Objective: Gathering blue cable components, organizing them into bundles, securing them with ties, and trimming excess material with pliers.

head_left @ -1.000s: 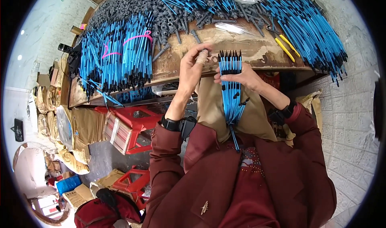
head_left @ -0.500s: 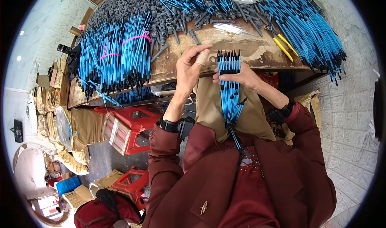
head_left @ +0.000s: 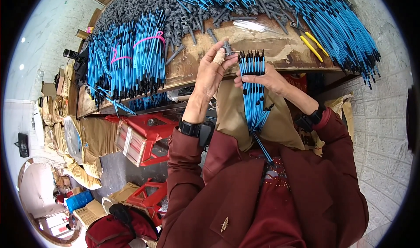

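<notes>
My left hand (head_left: pixel 211 70) is at the table's near edge, thumb and fingertips pinching a small grey plastic fitting (head_left: pixel 227 47). A pale wrap covers one of its digits. Just to the right, my right hand (head_left: pixel 270 80) grips a flat bundle of blue rods with black tips (head_left: pixel 253 90), thumb across the front. The black tips stand in a row pointing away from me, beside the grey fitting. Toward my lap the rods narrow together, and a few tail ends reach my jacket. Whether the fitting touches the nearest tip I cannot tell.
On the wooden table (head_left: pixel 192 68) lie a heap of grey plastic fittings (head_left: pixel 144 3), pink-tied blue rods (head_left: pixel 146 51), more blue rods (head_left: pixel 337 29) at right, and yellow-handled pliers (head_left: pixel 311 46). Red stools (head_left: pixel 151 127) stand at lower left.
A grey fitting now shows in my left fingers, which have moved slightly right toward the rod tips. My right hand still holds the bundle; the whole view has shifted slightly.
</notes>
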Tool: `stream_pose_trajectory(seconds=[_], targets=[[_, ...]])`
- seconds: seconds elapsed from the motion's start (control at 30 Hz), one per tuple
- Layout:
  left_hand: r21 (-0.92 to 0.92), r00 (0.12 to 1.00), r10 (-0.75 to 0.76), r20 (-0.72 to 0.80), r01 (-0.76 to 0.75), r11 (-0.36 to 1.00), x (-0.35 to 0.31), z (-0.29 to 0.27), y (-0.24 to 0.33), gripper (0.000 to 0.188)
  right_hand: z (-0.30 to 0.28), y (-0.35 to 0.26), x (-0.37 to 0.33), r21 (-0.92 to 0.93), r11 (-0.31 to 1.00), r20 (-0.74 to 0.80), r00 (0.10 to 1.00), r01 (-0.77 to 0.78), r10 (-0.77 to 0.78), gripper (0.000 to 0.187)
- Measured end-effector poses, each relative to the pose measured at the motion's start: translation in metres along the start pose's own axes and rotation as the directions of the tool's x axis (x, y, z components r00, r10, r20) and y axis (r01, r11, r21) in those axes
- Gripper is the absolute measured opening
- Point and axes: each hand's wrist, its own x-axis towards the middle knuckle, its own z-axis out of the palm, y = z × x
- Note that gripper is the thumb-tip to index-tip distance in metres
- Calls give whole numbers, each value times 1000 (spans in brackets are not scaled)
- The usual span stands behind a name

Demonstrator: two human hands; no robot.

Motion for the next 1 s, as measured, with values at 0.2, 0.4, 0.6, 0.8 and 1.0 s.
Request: stream_pose_trajectory(seconds=[0.2, 0.4, 0.6, 0.8, 1.0], targets=[[-53, 1000, 24, -1, -24, 998, 2, 0, -3, 38, -2, 4, 3, -13, 1000, 19, 1000, 21, -21, 33], [-20, 997, -23, -70, 21, 1000, 3, -8, -13, 33, 1, 1, 3, -6, 1000, 6, 1000, 9, -9, 33], [-120, 997, -76, 28, 79, 990, 2, -8, -14, 31, -1, 4, 5, 11, 1000, 21, 1000, 22, -22, 34], [-65, 1000, -27, 1, 27, 998, 0, -6, -14, 36, 0, 5, 7, -16, 999, 27, 999, 43, -43, 33], [123, 990, 69, -122, -54, 991, -19, 21, -3, 44, 0, 3, 7, 35, 999, 14, 1000, 6, -7, 31]])
